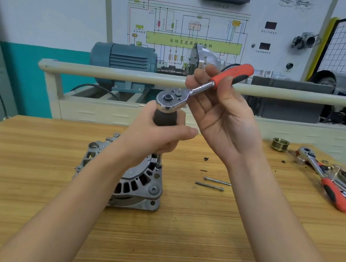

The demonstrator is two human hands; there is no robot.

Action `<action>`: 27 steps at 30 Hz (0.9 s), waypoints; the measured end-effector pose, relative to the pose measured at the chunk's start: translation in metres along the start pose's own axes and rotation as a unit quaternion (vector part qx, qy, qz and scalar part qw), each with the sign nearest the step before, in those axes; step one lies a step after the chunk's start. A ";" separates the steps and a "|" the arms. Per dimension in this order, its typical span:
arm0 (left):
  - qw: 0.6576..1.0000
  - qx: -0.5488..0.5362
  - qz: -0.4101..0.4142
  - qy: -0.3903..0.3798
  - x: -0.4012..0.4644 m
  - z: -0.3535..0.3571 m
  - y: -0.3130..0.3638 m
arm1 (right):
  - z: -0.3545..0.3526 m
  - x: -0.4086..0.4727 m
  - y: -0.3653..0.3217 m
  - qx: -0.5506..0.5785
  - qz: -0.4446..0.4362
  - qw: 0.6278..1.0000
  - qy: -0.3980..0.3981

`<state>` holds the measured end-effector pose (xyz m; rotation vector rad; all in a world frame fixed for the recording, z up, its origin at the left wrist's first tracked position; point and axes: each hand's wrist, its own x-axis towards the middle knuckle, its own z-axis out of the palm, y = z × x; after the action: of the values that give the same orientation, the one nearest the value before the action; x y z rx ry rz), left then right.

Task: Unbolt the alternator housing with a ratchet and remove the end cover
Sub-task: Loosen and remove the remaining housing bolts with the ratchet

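Note:
A grey cast alternator [136, 183] stands on the wooden table [175, 241], its slotted end cover facing up. A chrome ratchet [171, 100] with a red and black handle sits on top of a black-gripped extension [165, 118]. The extension's socket [158, 163] stands on a bolt at the cover's right rim. My left hand [155, 137] grips the black extension grip just below the ratchet head. My right hand [219, 106] holds the ratchet's shaft and handle, fingers wrapped behind it, palm toward me. Another bolt head [154, 188] shows on the cover's near lug.
Two long bolts [213, 184] lie on the table right of the alternator. At the far right lie a second red-handled ratchet [324, 179], a brass pulley [280, 144] and several loose sockets and parts. A rail and training bench stand behind the table.

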<state>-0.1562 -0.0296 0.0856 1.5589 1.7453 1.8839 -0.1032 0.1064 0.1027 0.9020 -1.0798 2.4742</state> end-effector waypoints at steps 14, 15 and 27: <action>0.998 -0.002 0.010 0.055 0.002 -0.002 0.001 | -0.003 0.001 0.003 -0.012 -0.013 1.000 0.001; 1.000 0.003 0.015 0.021 0.001 -0.004 0.002 | -0.003 0.001 0.004 -0.017 -0.011 1.000 0.008; 0.981 -0.045 -0.009 0.187 0.007 0.000 -0.002 | 0.000 -0.004 0.002 -0.118 -0.059 0.990 -0.043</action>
<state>-0.1602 -0.0240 0.0885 1.2115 1.7673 2.3313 -0.1012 0.1049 0.0994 0.9756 -1.2762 2.1755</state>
